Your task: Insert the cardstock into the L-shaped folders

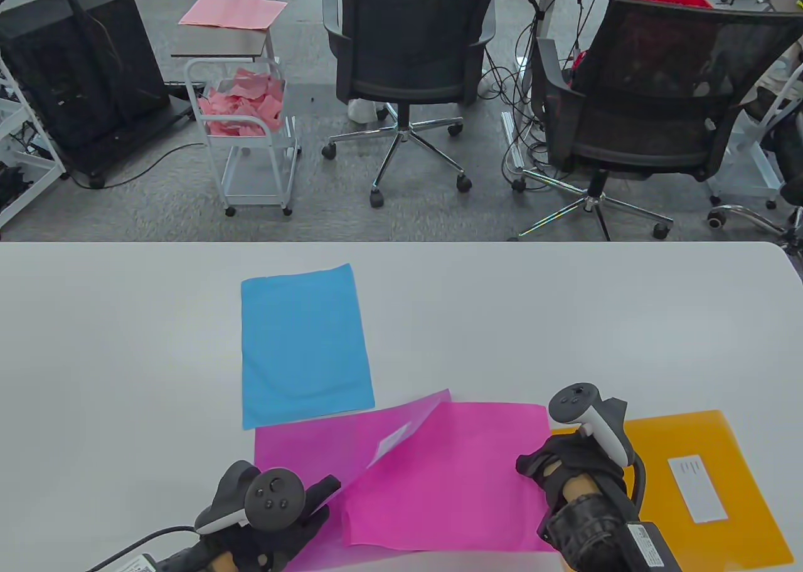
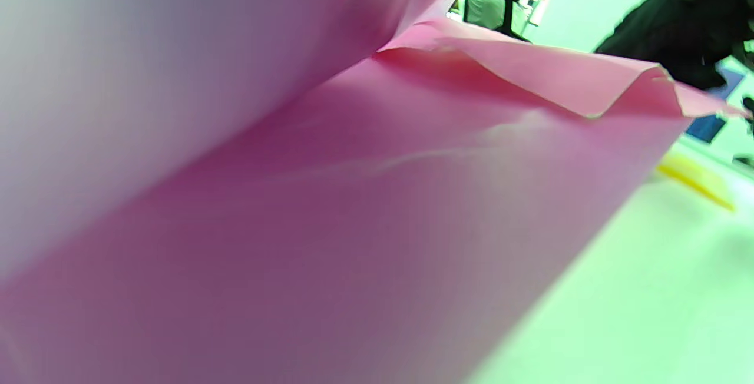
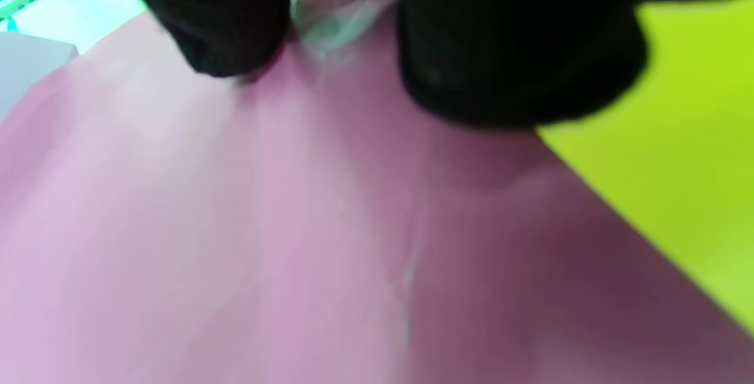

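Evidently mid-insertion: at bottom centre of the table view the magenta cardstock (image 1: pixel 452 478) lies partly inside the translucent magenta folder (image 1: pixel 301 446), whose top flap is lifted. The right hand (image 1: pixel 574 471) pinches the sheet's right edge. The left hand (image 1: pixel 270 522) sits at the folder's lower edge, grip hidden. Blue cardstock (image 1: pixel 304 343) and orange folder (image 1: pixel 696 484) wait.

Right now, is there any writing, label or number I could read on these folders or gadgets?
None can be read.
White label on the orange folder: marks too small to read.
White label on the pink folder: blank or too faint.
Sticker by the right hand, at the wrist: print too small.
Sticker by the left hand: too small.
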The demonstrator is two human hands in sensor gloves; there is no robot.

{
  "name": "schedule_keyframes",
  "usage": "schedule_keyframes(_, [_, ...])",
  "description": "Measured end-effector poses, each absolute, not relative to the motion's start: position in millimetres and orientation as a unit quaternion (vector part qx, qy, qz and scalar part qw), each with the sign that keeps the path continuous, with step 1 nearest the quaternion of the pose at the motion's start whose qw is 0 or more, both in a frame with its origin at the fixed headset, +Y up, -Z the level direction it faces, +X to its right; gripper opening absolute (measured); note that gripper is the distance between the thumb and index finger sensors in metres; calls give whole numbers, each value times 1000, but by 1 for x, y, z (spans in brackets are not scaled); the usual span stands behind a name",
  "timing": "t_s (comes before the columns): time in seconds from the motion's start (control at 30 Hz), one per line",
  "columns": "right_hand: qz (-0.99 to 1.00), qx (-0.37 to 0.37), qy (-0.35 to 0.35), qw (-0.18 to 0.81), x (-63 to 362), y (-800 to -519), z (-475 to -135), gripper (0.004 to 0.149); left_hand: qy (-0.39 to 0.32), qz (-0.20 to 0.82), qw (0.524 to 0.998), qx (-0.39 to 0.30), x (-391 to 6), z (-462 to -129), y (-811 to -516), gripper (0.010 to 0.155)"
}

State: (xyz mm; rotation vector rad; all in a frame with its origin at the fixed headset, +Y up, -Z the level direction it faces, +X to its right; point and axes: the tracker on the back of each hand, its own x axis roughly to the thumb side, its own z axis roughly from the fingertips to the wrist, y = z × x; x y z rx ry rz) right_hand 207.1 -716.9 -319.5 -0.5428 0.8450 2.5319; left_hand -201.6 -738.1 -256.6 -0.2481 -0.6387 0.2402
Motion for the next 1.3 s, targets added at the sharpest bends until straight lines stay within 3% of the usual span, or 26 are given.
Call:
schedule_keyframes(0.17, [926, -185, 256, 208, 209, -706, -321, 59, -339, 64, 933, -99, -196, -251, -737, 57])
schedule_keyframes(0.23, [918, -170, 255, 253, 208, -709, -321, 53, -342, 67, 933, -96, -195, -250, -735, 57])
schedule_keyframes(0.4, [876, -80, 281, 385, 193, -724, -323, 49, -340, 85, 932, -96, -196, -249, -734, 57])
schedule_keyframes(0.47, [860, -76, 278, 421, 188, -725, -322, 49, -339, 94, 931, -94, -196, -249, -733, 57])
schedule_keyframes(0.67, [857, 30, 250, 450, 164, -737, -321, 57, -337, 112, 931, -87, -196, -248, -728, 57])
schedule_keyframes(0.73, [878, 51, 208, 427, 156, -732, -320, 63, -333, 130, 930, -80, -198, -249, -726, 57])
schedule_keyframes(0.9, [931, 42, 183, 312, 158, -726, -319, 82, -312, 165, 934, -55, -203, -251, -721, 58])
schedule_keyframes(1.13, [859, 10, 158, 486, 154, -738, -313, 89, -308, 170, 936, -17, -199, -244, -715, 58])
schedule_keyframes(1.3, [891, 68, 201, 401, 132, -733, -309, 92, -323, 125, 938, 2, -191, -236, -715, 57])
